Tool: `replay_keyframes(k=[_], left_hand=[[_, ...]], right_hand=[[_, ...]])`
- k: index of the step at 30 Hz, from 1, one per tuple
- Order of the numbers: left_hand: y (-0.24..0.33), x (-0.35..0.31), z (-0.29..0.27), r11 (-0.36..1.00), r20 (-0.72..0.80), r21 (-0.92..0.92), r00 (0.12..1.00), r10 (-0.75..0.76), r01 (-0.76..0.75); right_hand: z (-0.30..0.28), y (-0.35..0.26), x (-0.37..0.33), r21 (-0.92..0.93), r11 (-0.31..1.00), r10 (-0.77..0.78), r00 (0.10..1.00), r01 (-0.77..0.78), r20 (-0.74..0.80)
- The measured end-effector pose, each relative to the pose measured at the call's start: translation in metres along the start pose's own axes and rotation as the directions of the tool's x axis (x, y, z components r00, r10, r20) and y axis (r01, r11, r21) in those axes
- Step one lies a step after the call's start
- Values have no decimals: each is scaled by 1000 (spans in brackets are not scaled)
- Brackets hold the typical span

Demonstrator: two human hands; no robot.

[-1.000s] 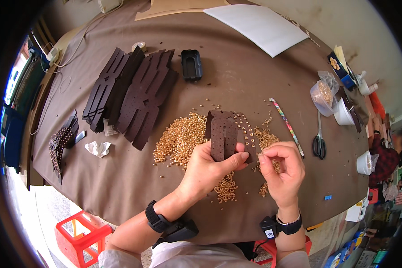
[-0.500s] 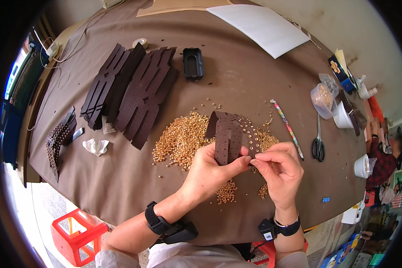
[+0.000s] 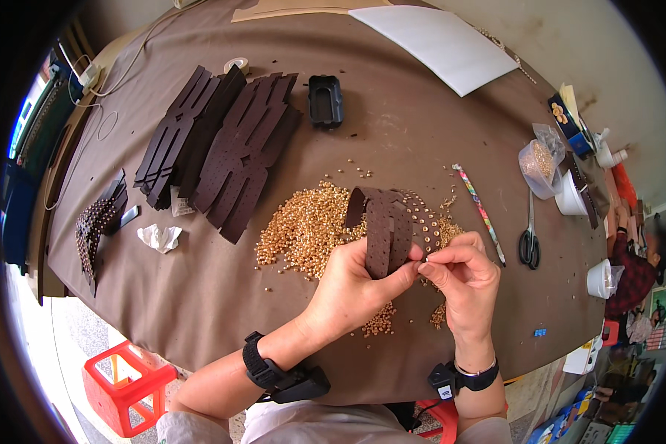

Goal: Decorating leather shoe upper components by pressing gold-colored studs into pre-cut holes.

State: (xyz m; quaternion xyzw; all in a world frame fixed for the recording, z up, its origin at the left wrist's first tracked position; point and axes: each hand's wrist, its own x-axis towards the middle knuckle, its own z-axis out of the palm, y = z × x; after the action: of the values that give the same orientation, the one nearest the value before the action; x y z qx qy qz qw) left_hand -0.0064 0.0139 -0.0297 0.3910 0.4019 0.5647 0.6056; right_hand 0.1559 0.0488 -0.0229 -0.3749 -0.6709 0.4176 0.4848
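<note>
My left hand is closed around a curled, dark brown perforated strip, thumb pressed at its lower right edge. Rows of small gold studs line the part of the strip that bends away to the right. Against that same edge, my right hand pinches thumb and forefinger together beside my left thumb. Whatever is between those fingertips is too small to make out. Behind and left of the strip spreads a large heap of gold studs. A smaller pile of studs lies just below my left hand.
Stacked brown cut-out panels lie at the back left, near a black tray. A studded strip and crumpled tissue are at left. On the right are a patterned pencil, scissors and plastic tubs.
The curled strip has shifted slightly right and its top leans a little differently. Both hands stay together at its edge, the right still pinching. The whole view has moved slightly.
</note>
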Motion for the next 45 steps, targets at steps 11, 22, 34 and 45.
replay_keyframes(k=[11,22,34,45], left_hand=[[3,-2,2,996,-27,90,1000,5,-3],[0,-4,2,905,3,367,974,228,-213],[3,-6,5,971,-48,212,991,121,-109],[-1,-5,4,980,-50,128,986,159,-151]], right_hand=[[10,-5,-5,321,938,162,984,-130,-75],[7,-7,-1,427,874,236,971,-231,42],[5,-7,-3,-22,996,-91,992,89,-89],[8,-12,-5,-181,975,-151,983,131,-105]])
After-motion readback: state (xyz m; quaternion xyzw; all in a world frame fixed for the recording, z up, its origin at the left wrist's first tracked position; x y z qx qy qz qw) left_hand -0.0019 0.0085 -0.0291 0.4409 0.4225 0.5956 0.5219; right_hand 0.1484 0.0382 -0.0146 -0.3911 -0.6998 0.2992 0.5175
